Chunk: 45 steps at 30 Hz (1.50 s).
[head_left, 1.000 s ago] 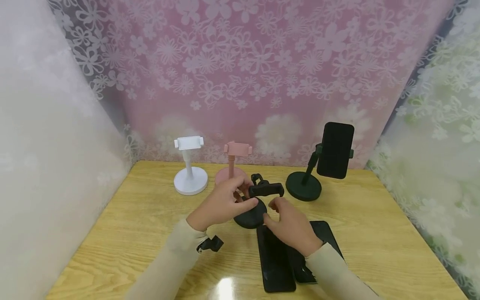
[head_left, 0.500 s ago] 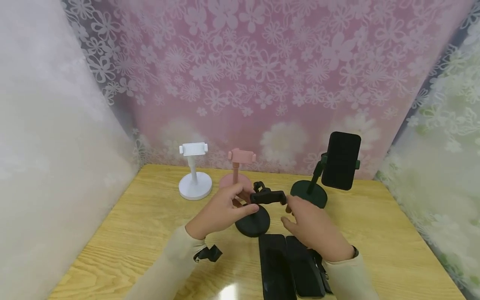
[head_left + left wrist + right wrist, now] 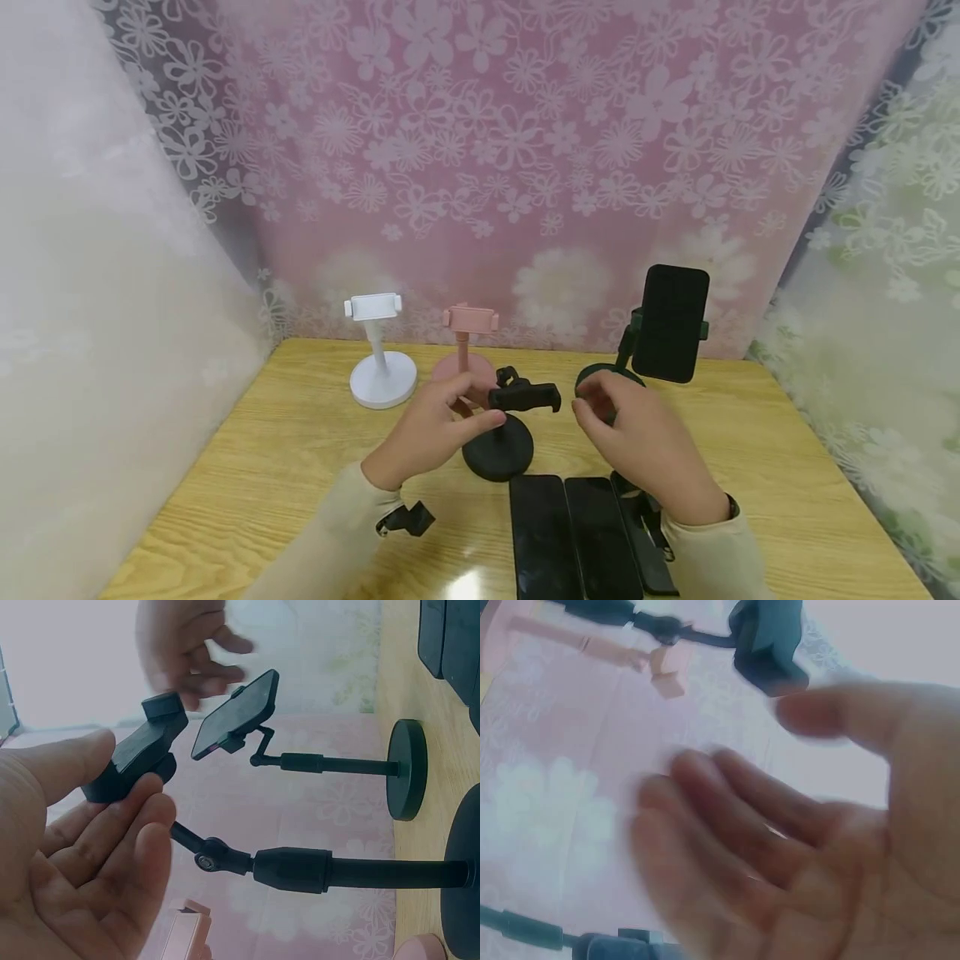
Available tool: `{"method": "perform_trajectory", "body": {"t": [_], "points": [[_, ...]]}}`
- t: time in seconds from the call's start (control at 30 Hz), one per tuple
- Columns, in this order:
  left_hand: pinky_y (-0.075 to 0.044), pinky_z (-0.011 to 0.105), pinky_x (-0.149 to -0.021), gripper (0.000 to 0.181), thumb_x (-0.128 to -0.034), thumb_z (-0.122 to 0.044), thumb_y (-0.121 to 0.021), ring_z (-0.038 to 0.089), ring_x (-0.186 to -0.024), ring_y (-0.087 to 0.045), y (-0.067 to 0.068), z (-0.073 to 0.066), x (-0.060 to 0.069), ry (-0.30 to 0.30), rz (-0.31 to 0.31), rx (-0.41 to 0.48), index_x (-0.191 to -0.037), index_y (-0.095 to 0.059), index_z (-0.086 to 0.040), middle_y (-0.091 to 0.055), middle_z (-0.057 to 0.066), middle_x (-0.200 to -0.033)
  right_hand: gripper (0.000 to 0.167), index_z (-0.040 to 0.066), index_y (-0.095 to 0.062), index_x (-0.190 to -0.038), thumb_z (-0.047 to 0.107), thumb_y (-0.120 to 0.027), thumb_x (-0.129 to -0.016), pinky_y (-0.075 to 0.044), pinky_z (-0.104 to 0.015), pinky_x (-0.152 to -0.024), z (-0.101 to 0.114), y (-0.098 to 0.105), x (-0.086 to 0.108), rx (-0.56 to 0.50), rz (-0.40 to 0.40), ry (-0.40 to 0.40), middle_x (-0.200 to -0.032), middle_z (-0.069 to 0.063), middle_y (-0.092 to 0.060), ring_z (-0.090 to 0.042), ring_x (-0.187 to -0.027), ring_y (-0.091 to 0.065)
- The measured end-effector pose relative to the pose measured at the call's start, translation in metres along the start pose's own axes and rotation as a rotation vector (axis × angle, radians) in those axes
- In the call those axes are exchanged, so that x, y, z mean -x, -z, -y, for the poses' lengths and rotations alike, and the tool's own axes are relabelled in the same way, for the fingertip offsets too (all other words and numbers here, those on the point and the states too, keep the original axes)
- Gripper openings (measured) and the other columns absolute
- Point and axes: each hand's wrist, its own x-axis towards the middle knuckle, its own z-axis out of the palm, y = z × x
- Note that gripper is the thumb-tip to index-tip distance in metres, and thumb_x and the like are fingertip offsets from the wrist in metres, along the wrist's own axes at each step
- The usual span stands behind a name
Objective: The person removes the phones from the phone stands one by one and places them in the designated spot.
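One black stand is upright just beyond the phones; left hand pinches its clamp, right hand hangs half-curled nearby, seemingly empty, bit blurry. Tug sideways and it could tip.

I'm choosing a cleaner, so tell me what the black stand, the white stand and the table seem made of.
Black stand: probably matte plastic, dull and evenly dark; its shiny screw looks metal. White stand: likely smooth plastic, uniform in color, though painted metal is possible. Table: wood or wood-look laminate, showing yellow grain and a glossy reflection.
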Motion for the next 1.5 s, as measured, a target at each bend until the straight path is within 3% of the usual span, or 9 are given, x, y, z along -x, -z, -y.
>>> {"method": "perform_trajectory", "body": {"t": [0.27,0.43,0.6,0.67,0.8,0.93,1.17,1.37,1.5], "points": [[-0.060,0.037,-0.077,0.021,-0.0964,-0.014,-0.075,0.019,-0.091,-0.069,-0.009,0.000,-0.020,-0.168,-0.054,0.039,-0.115,-0.068,-0.007,-0.070,0.003,-0.102,0.011,0.011,-0.068,-0.108,0.018,-0.062,-0.103,-0.050,-0.025,-0.066,-0.004,0.007,0.001,-0.134,-0.389,0.077,-0.095,0.001,-0.066,-0.011,-0.079,-0.059],[-0.059,0.035,-0.076,0.028,-0.0963,-0.016,-0.076,0.016,-0.089,-0.070,-0.017,0.002,-0.037,-0.168,-0.156,-0.004,-0.122,-0.070,-0.009,-0.070,0.003,-0.101,0.009,0.005,-0.067,-0.106,0.010,-0.064,-0.100,-0.046,-0.013,-0.071,-0.010,0.009,0.000,-0.209,-0.526,0.108,-0.096,-0.002,-0.067,-0.010,-0.083,-0.058],[-0.058,0.041,-0.085,0.029,-0.0972,-0.020,-0.075,0.020,-0.097,-0.070,-0.027,0.010,-0.056,-0.114,-0.199,0.053,-0.123,-0.070,-0.009,-0.070,0.006,-0.107,0.011,0.002,-0.066,-0.108,0.008,-0.064,-0.099,-0.047,-0.012,-0.074,-0.012,0.008,0.001,-0.235,-0.546,0.101,-0.096,-0.003,-0.067,-0.009,-0.084,-0.058],[-0.058,0.044,-0.088,0.029,-0.0981,-0.019,-0.073,0.022,-0.099,-0.069,-0.032,0.017,-0.064,-0.120,-0.200,0.091,-0.124,-0.069,-0.007,-0.070,0.008,-0.109,0.011,0.003,-0.066,-0.108,0.008,-0.063,-0.099,-0.047,-0.012,-0.075,-0.012,0.008,0.001,-0.241,-0.552,0.103,-0.096,-0.003,-0.067,-0.008,-0.085,-0.058],[-0.057,0.039,-0.089,0.029,-0.0988,-0.019,-0.072,0.019,-0.103,-0.068,-0.042,0.032,-0.076,-0.138,-0.179,0.060,-0.126,-0.068,-0.009,-0.070,0.006,-0.111,0.010,0.004,-0.066,-0.107,0.006,-0.063,-0.099,-0.047,-0.011,-0.074,-0.013,0.009,0.001,-0.252,-0.574,0.125,-0.096,-0.002,-0.066,-0.007,-0.084,-0.059],[-0.057,0.034,-0.087,0.031,-0.0993,-0.020,-0.071,0.016,-0.105,-0.067,-0.048,0.041,-0.080,-0.122,-0.172,0.027,-0.128,-0.067,-0.011,-0.070,0.004,-0.113,0.008,0.004,-0.066,-0.105,0.004,-0.065,-0.097,-0.048,-0.012,-0.073,-0.015,0.009,0.001,-0.238,-0.561,0.170,-0.095,-0.001,-0.066,-0.009,-0.082,-0.059],[-0.058,0.036,-0.089,0.033,-0.1010,-0.025,-0.069,0.021,-0.108,-0.068,-0.053,0.048,-0.084,-0.065,-0.192,0.072,-0.131,-0.067,-0.010,-0.071,0.007,-0.116,0.007,0.006,-0.067,-0.103,0.004,-0.065,-0.097,-0.049,-0.015,-0.070,-0.014,0.005,0.000,-0.198,-0.535,0.205,-0.094,0.001,-0.066,-0.010,-0.081,-0.058],[-0.057,0.041,-0.092,0.036,-0.1034,-0.035,-0.065,0.022,-0.107,-0.068,-0.059,0.050,-0.090,0.008,-0.225,0.110,-0.128,-0.067,-0.008,-0.071,0.007,-0.117,0.006,0.005,-0.067,-0.102,0.007,-0.063,-0.099,-0.048,-0.014,-0.071,-0.015,0.005,-0.002,-0.193,-0.533,0.165,-0.095,-0.001,-0.065,-0.010,-0.083,-0.058],[-0.058,0.037,-0.087,0.039,-0.1026,-0.039,-0.066,0.024,-0.100,-0.069,-0.062,0.046,-0.093,0.035,-0.231,0.140,-0.127,-0.067,-0.008,-0.072,0.005,-0.111,0.009,0.002,-0.066,-0.106,0.008,-0.061,-0.100,-0.047,-0.013,-0.075,-0.023,0.005,-0.005,-0.222,-0.582,0.122,-0.098,-0.005,-0.064,-0.010,-0.085,-0.058]]}}
